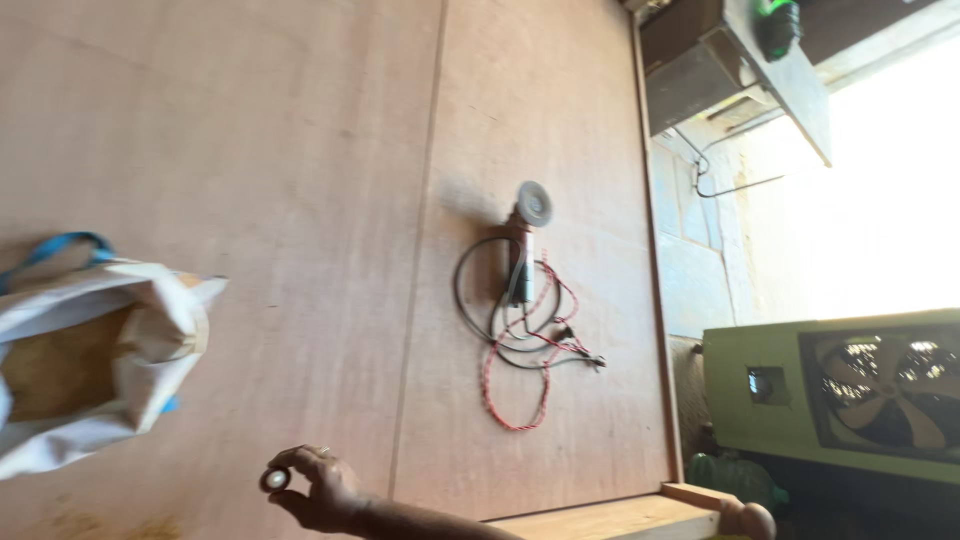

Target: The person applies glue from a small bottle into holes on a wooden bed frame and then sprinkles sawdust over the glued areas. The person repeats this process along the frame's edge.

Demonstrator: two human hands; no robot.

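My right hand (318,492) reaches in from the bottom edge over a large brown plywood sheet (250,150). Its thumb and fingers pinch a small round pale object (275,480). A white sack with blue handles (95,350) stands open a short way to the hand's left, with brown material inside. An angle grinder (522,240) lies further off on the plywood, with its black cable and a red-and-white cord (520,360) tangled beside it. My left hand is not in view.
The view is turned sideways. A seam (420,250) runs between two plywood sheets. Past the sheet's edge are a pale tiled floor (690,230), a green machine with a fan grille (840,390), and a grey bench (730,70) carrying a green tool. A wooden piece (640,515) lies at the bottom.
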